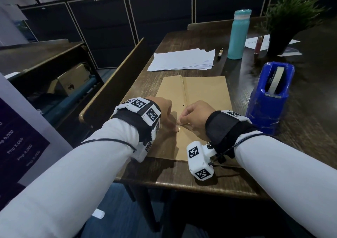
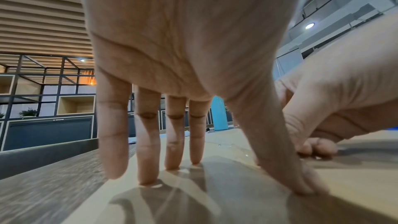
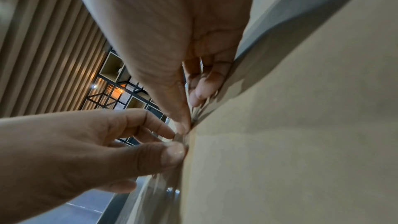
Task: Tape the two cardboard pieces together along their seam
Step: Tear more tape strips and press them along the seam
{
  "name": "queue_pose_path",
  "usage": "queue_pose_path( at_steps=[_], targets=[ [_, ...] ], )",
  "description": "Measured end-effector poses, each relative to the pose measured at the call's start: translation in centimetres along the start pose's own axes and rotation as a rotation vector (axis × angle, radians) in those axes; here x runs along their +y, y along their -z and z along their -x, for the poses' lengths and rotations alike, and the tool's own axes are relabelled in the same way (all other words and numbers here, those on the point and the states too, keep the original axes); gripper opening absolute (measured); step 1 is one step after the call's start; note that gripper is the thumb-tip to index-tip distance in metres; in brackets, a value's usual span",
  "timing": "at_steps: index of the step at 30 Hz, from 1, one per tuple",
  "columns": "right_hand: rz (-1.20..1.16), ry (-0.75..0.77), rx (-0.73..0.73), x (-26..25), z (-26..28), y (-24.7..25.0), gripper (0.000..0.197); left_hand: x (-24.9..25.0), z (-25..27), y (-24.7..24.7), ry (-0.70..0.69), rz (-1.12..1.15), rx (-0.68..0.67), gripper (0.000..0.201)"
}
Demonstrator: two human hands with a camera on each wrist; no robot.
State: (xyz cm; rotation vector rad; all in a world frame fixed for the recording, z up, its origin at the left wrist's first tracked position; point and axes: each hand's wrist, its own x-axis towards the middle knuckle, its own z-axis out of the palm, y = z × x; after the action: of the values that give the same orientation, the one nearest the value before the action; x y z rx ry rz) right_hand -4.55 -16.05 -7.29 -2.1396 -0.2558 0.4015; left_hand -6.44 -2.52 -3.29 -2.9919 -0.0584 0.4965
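The left hand [image 1: 162, 110] presses flat, thumb on the seam [image 1: 184, 91] running away; the right hand [image 1: 194, 116] apparently pinches clear tape [image 3: 181, 136] there.

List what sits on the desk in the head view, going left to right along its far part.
Stack of white paper → pen → teal bottle → potted plant. The blue tape dispenser stands nearer, below the plant.
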Motion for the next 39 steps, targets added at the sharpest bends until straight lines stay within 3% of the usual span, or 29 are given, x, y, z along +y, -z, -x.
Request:
queue_pose_path(
  at_steps=[8,11,12,16,18,24,28,29,32,33,36,37,39],
  targets=[
    [0.050,-0.002,0.009,-0.2,0.0,0.1,0.012,0.0,0.1,0.0,-0.019,-0.026,0.009,0.065],
    [0.066,-0.047,0.052,-0.1,-0.3,0.5,0.044,-0.2,0.1,-0.2,-0.025,-0.032,0.025,0.065],
    [0.073,-0.060,0.048,-0.1,-0.3,0.6,0.045,-0.2,0.1,-0.2,-0.026,-0.037,0.023,0.066],
    [0.100,-0.107,-0.033,-0.6,-0.8,0.8,0.015,-0.5,0.1,-0.1,-0.033,-0.045,0.008,0.066],
    [0.075,-0.113,-0.056,-0.9,-0.9,1.0,0.017,-0.6,0.1,-0.1,-0.035,-0.036,0.005,0.066],
    [0.394,-0.147,-0.167,-2.1,-1.0,1.4,0.051,-0.6,0.0,0.0,-0.036,-0.039,-0.009,0.067],
    [0.549,-0.199,-0.175,-1.7,-4.4,0.9,0.113,-0.6,0.0,-0.1,-0.032,-0.050,-0.003,0.068],
    [0.579,-0.220,-0.204,-1.8,-4.6,0.9,0.117,-0.6,0.0,-0.1,-0.032,-0.049,-0.002,0.068],
    [0.576,-0.227,-0.271,-2.9,-3.4,1.1,0.075,-0.6,-0.1,-0.1,-0.035,-0.052,-0.008,0.068],
    [0.587,-0.239,-0.280,-3.0,-3.4,1.2,0.073,-0.6,-0.1,-0.1,-0.035,-0.053,-0.006,0.068],
    [0.599,-0.263,-0.248,-1.9,-5.4,1.1,0.117,-0.6,-0.1,-0.2,-0.036,-0.049,-0.001,0.067],
    [0.575,-0.261,-0.247,-1.3,-6.6,1.1,0.118,-0.6,-0.1,-0.3,-0.034,-0.044,-0.003,0.066],
    [0.554,-0.240,-0.255,-1.7,-5.8,1.2,0.093,-0.6,0.0,-0.3,-0.029,-0.028,-0.001,0.063]
  ],
)
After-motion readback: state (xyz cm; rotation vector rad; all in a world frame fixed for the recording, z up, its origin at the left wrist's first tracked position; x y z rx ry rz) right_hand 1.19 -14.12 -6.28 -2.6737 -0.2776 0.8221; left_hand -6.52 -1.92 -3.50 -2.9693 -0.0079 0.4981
